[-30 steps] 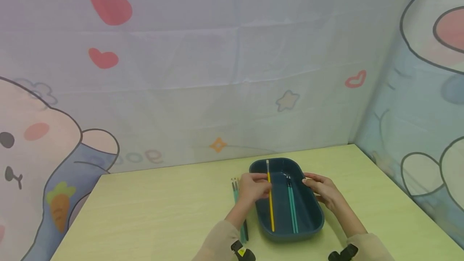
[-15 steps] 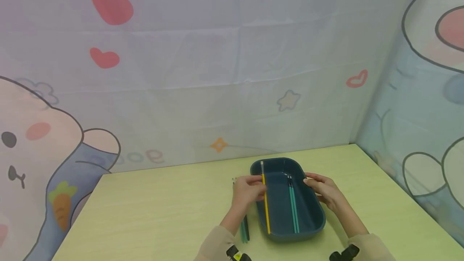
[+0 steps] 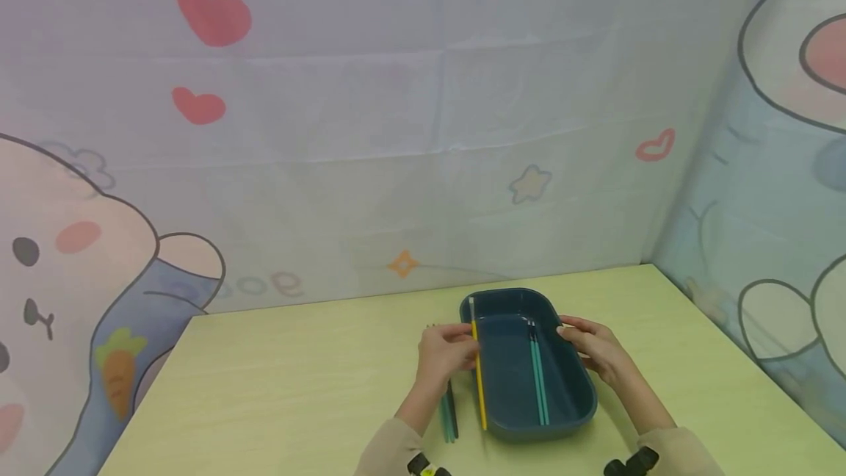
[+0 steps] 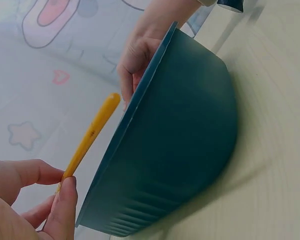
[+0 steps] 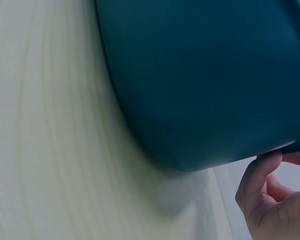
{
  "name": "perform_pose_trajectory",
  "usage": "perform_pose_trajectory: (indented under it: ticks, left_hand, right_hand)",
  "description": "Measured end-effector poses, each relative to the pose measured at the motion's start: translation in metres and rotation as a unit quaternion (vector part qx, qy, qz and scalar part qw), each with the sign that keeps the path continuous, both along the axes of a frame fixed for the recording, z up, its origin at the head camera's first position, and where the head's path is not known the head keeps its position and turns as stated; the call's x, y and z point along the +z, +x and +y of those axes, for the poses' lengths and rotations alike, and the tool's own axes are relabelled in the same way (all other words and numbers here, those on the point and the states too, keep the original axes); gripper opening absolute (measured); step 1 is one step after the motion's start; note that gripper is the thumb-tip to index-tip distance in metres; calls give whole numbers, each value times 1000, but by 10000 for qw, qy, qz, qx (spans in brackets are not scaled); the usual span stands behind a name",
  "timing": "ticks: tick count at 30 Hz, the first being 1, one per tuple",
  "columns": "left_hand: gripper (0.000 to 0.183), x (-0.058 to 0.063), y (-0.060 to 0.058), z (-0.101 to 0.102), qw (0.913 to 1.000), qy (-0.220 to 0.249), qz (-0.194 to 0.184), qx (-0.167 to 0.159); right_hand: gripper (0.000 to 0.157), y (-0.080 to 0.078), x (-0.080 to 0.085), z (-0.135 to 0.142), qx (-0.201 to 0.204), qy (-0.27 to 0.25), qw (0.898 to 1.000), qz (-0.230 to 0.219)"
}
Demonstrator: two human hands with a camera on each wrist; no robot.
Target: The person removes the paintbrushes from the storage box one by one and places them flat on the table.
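Observation:
A yellow paintbrush [image 3: 481,391] is pinched between the thumb and fingers of my left hand [image 3: 443,352]. It hangs over the left rim of a dark blue-green plastic basin [image 3: 507,395], bristles toward the far side. In the left wrist view the yellow handle [image 4: 92,131] stands clear of the basin's outer wall [image 4: 182,120]. On the opposite side, my right hand [image 3: 598,355] grips the basin's rim, thumb and fingers at its edge. Two teal paintbrushes [image 3: 539,380] with dark tips lie side by side inside the basin.
Several teal and dark brushes [image 3: 449,417] lie on the pale wooden table [image 3: 284,380] left of the basin, partly hidden by my left hand. A printed cloth [image 3: 370,116] hangs behind the table's back edge, and another panel closes the right side.
My left hand has moved left with the yellow paintbrush, from over the basin's inside to its left rim. The right hand keeps its hold on the basin.

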State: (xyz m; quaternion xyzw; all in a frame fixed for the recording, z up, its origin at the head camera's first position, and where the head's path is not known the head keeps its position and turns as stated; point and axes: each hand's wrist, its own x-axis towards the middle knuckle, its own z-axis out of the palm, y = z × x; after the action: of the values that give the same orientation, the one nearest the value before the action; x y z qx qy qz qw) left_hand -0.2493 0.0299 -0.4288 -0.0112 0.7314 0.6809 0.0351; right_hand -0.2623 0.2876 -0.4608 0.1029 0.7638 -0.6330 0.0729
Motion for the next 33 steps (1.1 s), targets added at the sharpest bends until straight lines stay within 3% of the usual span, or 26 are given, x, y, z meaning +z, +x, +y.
perform_pose_trajectory:
  ticks: [20, 33]
  left_hand:
    - [37, -6, 3, -19, 9997, 106, -96, 181]
    - [38, -19, 3, -35, 9995, -35, -138, 290]
  right_hand:
    - [58, 0, 1, 0, 40, -88, 10000, -11]
    - [61, 1, 0, -1, 99, 20, 9999, -1]
